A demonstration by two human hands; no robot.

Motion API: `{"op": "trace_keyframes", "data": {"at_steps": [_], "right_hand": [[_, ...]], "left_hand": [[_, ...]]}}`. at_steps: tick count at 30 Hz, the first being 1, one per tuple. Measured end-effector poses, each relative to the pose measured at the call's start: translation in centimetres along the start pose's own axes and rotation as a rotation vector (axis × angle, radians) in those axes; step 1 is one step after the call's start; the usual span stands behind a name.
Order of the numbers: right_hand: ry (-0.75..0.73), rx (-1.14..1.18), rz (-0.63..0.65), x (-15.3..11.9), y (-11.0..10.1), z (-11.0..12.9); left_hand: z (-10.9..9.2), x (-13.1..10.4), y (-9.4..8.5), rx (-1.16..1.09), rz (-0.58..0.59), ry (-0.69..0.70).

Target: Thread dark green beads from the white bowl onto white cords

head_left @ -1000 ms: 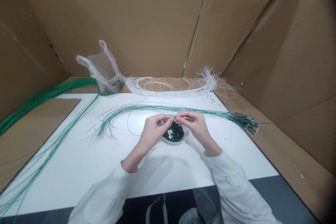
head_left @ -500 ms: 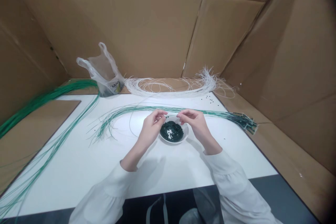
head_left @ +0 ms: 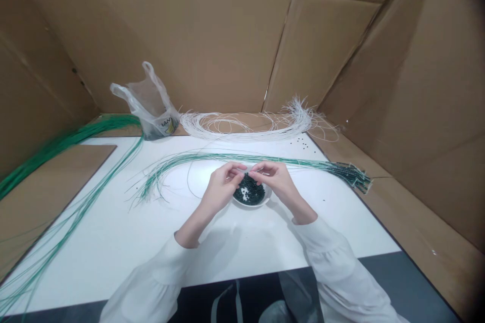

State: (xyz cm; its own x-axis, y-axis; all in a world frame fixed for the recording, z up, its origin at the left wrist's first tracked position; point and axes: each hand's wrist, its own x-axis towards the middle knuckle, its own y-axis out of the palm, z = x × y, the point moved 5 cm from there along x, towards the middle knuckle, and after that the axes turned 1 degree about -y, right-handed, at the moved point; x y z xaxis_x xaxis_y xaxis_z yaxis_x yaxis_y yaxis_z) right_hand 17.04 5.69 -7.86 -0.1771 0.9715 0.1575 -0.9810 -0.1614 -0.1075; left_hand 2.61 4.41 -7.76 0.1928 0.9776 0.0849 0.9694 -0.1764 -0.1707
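Over the upper rim of a white bowl [head_left: 268, 195], my left hand [head_left: 224, 184] and my right hand [head_left: 275, 177] meet with their fingertips nearly touching. Thumb and fingers are pinched together on each hand; whatever lies between them is too small to make out. Small dark green beads [head_left: 250, 193] fill much of the bowl, with a patch of white bottom showing. A thin pale strand [head_left: 188, 177] curves across the table to the left of my left hand. Behind the hands lies a bundle of green strands [head_left: 212, 155], with dark beaded ends [head_left: 352, 175] at the right.
A white plastic bag [head_left: 153, 111] stands at the back left, beside a coil of white strands [head_left: 246, 133]. More green strands [head_left: 71, 133] run down the left side. Loose dark beads [head_left: 305, 146] dot the back right of the white table [head_left: 151, 252]. Cardboard walls [head_left: 212, 35] surround it.
Both hands have moved towards each other, closing most of the gap between their fingertips above the bowl. The pale strand by my left hand has shifted slightly.
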Motion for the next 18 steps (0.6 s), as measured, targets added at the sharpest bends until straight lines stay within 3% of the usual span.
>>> {"op": "trace_keyframes", "data": {"at_steps": [5, 8, 10, 12, 18], "right_hand": [[-0.033, -0.165, 0.0, 0.2, -0.5, 0.1], [-0.065, -0.522, 0.199, 0.5, 0.5, -0.2], [-0.081, -0.747, 0.382, 0.5, 1.7, -0.8], [-0.112, -0.926, 0.486, 0.5, 2.6, -1.3], [-0.165, -1.159, 0.504, 0.4, 3.8, -1.5]], "left_hand": [[-0.2, 0.2, -1.1, 0.021, -0.083, 0.009], [0.2, 0.6, -2.0, 0.015, -0.155, -0.024], [0.7, 0.8, -2.3, 0.005, -0.17, -0.074], [1.0, 0.9, -2.3, -0.022, -0.16, -0.129], [0.5, 0.9, -1.6, -0.074, -0.063, -0.136]]}}
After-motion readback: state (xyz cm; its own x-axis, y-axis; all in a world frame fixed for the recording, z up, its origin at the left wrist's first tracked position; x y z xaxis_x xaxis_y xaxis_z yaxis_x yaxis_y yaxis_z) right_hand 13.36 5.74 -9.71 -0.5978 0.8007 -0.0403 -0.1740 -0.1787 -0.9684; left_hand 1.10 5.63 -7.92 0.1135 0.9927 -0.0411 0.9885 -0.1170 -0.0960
